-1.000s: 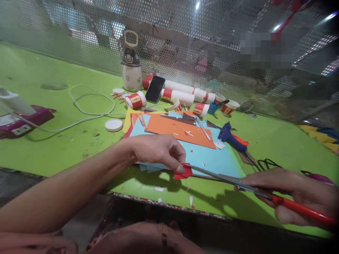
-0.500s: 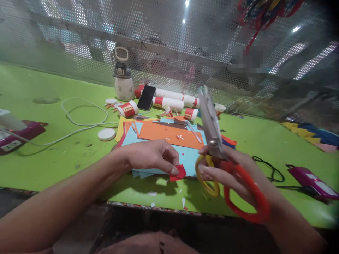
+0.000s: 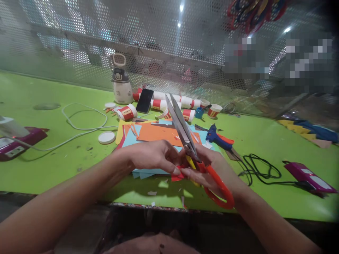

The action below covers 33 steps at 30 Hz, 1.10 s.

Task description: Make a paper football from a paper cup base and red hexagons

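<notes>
Between thumb and fingers, my left hand (image 3: 156,157) pinches a small piece of red paper (image 3: 177,176) over the front edge of the paper stack. My right hand (image 3: 212,169) holds scissors (image 3: 182,128) with one red and one yellow handle loop, blades pointing up and away, tips slightly apart. The right fingertips also meet the red paper beside the left thumb. Part of the yellow loop is hidden by the right hand. Under the hands lie light blue sheets (image 3: 150,172) and an orange sheet (image 3: 156,133).
A blue glue gun (image 3: 218,137) lies at right, its cord leading to a purple power strip (image 3: 309,176). Paper cups (image 3: 127,112), a phone (image 3: 145,100) and a bottle (image 3: 122,90) stand or lie behind. A white lid (image 3: 106,137) and white cable (image 3: 79,131) are at left.
My right hand has moved left with the scissors, and its fingertips now meet the red paper. The blades have tilted further left. My left hand stays nearly in place.
</notes>
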### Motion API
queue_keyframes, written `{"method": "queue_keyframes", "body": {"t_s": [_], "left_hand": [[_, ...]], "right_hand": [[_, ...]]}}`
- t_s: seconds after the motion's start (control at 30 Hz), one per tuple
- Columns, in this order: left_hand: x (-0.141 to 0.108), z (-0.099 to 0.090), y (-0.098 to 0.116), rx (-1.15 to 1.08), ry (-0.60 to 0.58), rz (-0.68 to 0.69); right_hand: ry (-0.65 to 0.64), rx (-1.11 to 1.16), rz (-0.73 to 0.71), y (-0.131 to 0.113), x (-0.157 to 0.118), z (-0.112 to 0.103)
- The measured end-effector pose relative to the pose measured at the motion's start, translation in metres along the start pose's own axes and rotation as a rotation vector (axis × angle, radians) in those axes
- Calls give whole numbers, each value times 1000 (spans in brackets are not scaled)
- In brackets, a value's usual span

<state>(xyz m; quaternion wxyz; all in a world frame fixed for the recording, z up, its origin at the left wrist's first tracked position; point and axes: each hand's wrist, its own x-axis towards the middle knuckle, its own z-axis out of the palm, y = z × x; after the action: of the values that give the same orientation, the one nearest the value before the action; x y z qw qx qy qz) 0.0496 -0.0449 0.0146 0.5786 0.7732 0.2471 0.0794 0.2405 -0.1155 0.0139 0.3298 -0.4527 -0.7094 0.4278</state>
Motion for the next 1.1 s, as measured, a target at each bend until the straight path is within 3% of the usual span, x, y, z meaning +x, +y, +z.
{"method": "queue_keyframes", "body": {"t_s": [0.13, 0.23, 0.37, 0.5, 0.63, 0.77, 1.1], "left_hand": [[1, 4, -1, -122, 21, -23], [2, 7, -4, -297, 100, -22], [0, 21, -9, -668, 327, 55], [0, 49, -7, -813, 559, 77], [11, 77, -1, -945, 725, 134], [26, 91, 1, -1032, 903, 215], [30, 96, 5, -1060, 996, 287]], "right_hand": [[-8, 90, -2, 1, -1, 0], [31, 160, -7, 4, 0, -1], [214, 342, -21, 13, 3, 4], [416, 551, -71, 25, 8, 18], [595, 567, -125, 26, 9, 33], [757, 539, -134, 19, 9, 40], [886, 517, -177, 10, 9, 52]]}}
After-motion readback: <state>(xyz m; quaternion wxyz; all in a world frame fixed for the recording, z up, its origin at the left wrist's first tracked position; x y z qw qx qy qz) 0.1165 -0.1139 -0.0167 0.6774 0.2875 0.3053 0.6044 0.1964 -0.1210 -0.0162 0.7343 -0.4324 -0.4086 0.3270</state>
